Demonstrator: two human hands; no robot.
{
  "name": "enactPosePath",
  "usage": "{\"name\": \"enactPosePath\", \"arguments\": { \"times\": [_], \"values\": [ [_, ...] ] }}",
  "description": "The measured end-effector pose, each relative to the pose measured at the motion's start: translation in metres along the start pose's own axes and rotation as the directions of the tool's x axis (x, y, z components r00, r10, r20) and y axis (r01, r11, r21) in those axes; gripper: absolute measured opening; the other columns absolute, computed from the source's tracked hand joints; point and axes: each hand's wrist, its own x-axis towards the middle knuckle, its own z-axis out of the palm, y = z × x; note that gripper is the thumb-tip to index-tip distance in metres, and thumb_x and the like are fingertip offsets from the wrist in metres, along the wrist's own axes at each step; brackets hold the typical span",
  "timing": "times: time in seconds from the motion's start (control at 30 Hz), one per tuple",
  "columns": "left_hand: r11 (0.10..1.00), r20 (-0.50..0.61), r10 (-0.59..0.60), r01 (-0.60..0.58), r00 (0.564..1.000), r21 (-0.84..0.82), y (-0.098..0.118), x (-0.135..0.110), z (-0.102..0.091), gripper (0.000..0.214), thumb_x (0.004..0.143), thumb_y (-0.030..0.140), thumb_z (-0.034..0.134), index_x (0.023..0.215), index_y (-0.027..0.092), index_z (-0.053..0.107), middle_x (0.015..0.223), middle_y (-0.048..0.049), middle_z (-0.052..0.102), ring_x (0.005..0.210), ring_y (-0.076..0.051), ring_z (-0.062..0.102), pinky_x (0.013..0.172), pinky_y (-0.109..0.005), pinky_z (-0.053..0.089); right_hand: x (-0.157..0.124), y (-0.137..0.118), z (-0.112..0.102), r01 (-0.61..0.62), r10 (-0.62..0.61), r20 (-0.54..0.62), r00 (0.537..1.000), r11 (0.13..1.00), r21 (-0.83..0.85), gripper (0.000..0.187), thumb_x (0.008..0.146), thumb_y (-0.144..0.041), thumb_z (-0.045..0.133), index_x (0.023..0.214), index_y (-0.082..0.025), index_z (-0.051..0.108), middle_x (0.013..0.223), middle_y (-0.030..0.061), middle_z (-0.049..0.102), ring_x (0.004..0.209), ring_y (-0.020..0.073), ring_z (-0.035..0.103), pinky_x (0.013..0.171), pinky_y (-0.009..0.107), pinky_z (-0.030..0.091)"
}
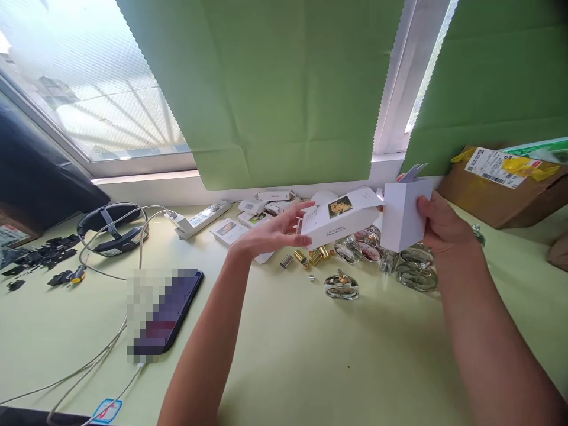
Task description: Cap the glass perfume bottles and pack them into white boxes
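My left hand [271,232] pinches the near end of a flattened white carton [339,216] with a small gold picture printed on it. My right hand [439,226] grips a white folded box piece [403,216] that meets the carton's far end, with a flap sticking up at the top. Both hands hold these above the pale green table [310,355]. Under them lie several clear glass bottles [408,266], one glass bottle with a gold top [341,285], and small gold and silver caps [310,258].
More flat white cartons [261,213] and a white power strip [197,220] lie near the window sill. A phone [166,310] with cables, a black headband device [113,232] and small black parts [39,254] sit at the left. A brown cardboard box [497,189] stands at the right.
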Motion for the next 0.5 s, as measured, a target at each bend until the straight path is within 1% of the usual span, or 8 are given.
{"name": "enactPosePath", "arguments": {
  "times": [0.07, 0.13, 0.2, 0.27, 0.33, 0.4, 0.43, 0.5],
  "values": [
    [0.996, 0.047, -0.016, 0.012, 0.999, 0.084, 0.002, 0.0, 0.001, 0.092, 0.077, 0.037, 0.076, 0.153, 0.033, 0.025, 0.144, -0.0111, 0.048, 0.128, -0.03, 0.05, 0.103, -0.047, 0.046, 0.001, -0.002, -0.001, -0.05, 0.052, 0.052, 0.997, 0.998, -0.034, 0.053, 0.061, -0.053, 0.084, 0.107, -0.033, 0.067, 0.111, 0.0036, 0.075, 0.097, 0.0286, 0.071, 0.065, 0.037, 0.06],
    [0.985, 0.058, -0.059, 0.049, 0.997, 0.164, 0.005, -0.001, 0.005, 0.098, 0.074, 0.039, 0.078, 0.154, 0.035, 0.022, 0.143, -0.0119, 0.048, 0.126, -0.031, 0.052, 0.1, -0.049, 0.048, 0.001, -0.002, 0.002, -0.079, 0.083, 0.102, 0.991, 0.996, -0.045, 0.051, 0.064, -0.053, 0.082, 0.111, -0.039, 0.067, 0.123, 0.001, 0.071, 0.106, 0.0305, 0.068, 0.069, 0.043, 0.06],
    [0.976, 0.066, -0.094, 0.08, 0.993, 0.2, 0.006, -0.001, 0.01, 0.104, 0.073, 0.042, 0.079, 0.155, 0.038, 0.016, 0.142, -0.0119, 0.048, 0.123, -0.032, 0.054, 0.097, -0.049, 0.05, 0.001, -0.003, 0.009, -0.085, 0.09, 0.132, 0.987, 0.995, -0.046, 0.05, 0.065, -0.053, 0.081, 0.111, -0.042, 0.066, 0.132, -0.0018, 0.066, 0.114, 0.0327, 0.064, 0.072, 0.048, 0.06],
    [0.973, 0.074, -0.1, 0.083, 0.992, 0.213, 0.007, -0.001, 0.012, 0.108, 0.071, 0.044, 0.08, 0.155, 0.038, 0.012, 0.142, -0.0122, 0.048, 0.121, -0.032, 0.056, 0.096, -0.05, 0.05, 0.0, -0.005, 0.019, -0.089, 0.096, 0.151, 0.984, 0.995, -0.053, 0.05, 0.066, -0.053, 0.081, 0.112, -0.04, 0.066, 0.136, -0.0013, 0.064, 0.113, 0.0322, 0.064, 0.073, 0.048, 0.06],
    [0.969, 0.073, -0.1, 0.081, 0.992, 0.231, 0.007, -0.002, 0.012, 0.108, 0.07, 0.045, 0.08, 0.155, 0.036, 0.014, 0.141, -0.0126, 0.049, 0.121, -0.033, 0.056, 0.096, -0.05, 0.05, -0.001, -0.009, 0.027, -0.077, 0.087, 0.151, 0.985, 0.995, -0.071, 0.052, 0.067, -0.053, 0.08, 0.114, -0.037, 0.066, 0.133, 0.0014, 0.065, 0.104, 0.0293, 0.068, 0.069, 0.042, 0.061],
    [0.965, 0.043, -0.089, 0.076, 0.995, 0.251, 0.007, -0.004, 0.007, 0.105, 0.071, 0.045, 0.08, 0.155, 0.033, 0.019, 0.139, -0.0127, 0.05, 0.123, -0.032, 0.054, 0.099, -0.051, 0.048, 0.0, -0.015, 0.03, -0.041, 0.055, 0.117, 0.992, 0.992, -0.115, 0.05, 0.068, -0.053, 0.08, 0.112, -0.033, 0.067, 0.125, 0.0031, 0.069, 0.094, 0.0257, 0.07, 0.064, 0.036, 0.06],
    [0.965, 0.014, -0.076, 0.07, 0.997, 0.253, 0.008, -0.005, 0.003, 0.103, 0.071, 0.044, 0.08, 0.154, 0.032, 0.021, 0.138, -0.0127, 0.051, 0.124, -0.032, 0.053, 0.1, -0.05, 0.048, 0.001, -0.018, 0.028, -0.016, 0.028, 0.081, 0.996, 0.988, -0.151, 0.046, 0.069, -0.051, 0.08, 0.109, -0.032, 0.067, 0.121, 0.003, 0.07, 0.092, 0.0241, 0.07, 0.064, 0.034, 0.06],
    [0.971, -0.072, -0.036, 0.052, 0.997, 0.235, 0.009, -0.009, -0.004, 0.099, 0.073, 0.042, 0.079, 0.153, 0.029, 0.023, 0.138, -0.0131, 0.051, 0.124, -0.032, 0.052, 0.101, -0.05, 0.047, 0.007, -0.022, 0.019, 0.02, -0.035, -0.059, 0.998, 0.97, -0.242, 0.042, 0.072, -0.045, 0.08, 0.109, -0.032, 0.066, 0.122, 0.0022, 0.069, 0.093, 0.0214, 0.069, 0.067, 0.031, 0.059]
  ]
}}
